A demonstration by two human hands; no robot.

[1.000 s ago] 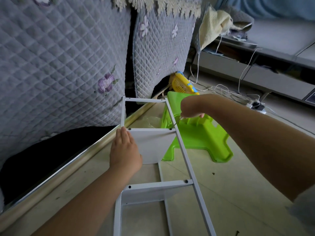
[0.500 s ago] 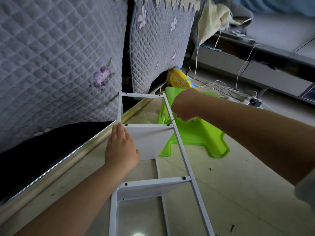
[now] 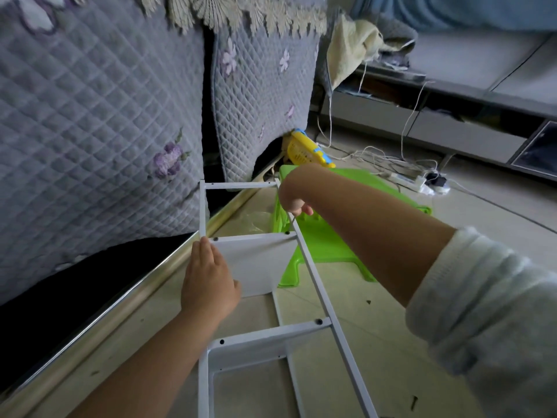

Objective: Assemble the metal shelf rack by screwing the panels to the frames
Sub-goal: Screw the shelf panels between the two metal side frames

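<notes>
While the quilted sofa cover (image 3: 90,131) hems in the left side, we see the white rack frame (image 3: 316,279) lying across the floor with the green plastic stool (image 3: 331,236) under its far end. Our left hand (image 3: 208,282) lies flat-fingered on the middle panel (image 3: 259,260); our right hand (image 3: 294,191) curls round a thin tool (image 3: 291,220) at that panel's right corner. One loose screw (image 3: 413,402) lies on the floor nearby.
</notes>
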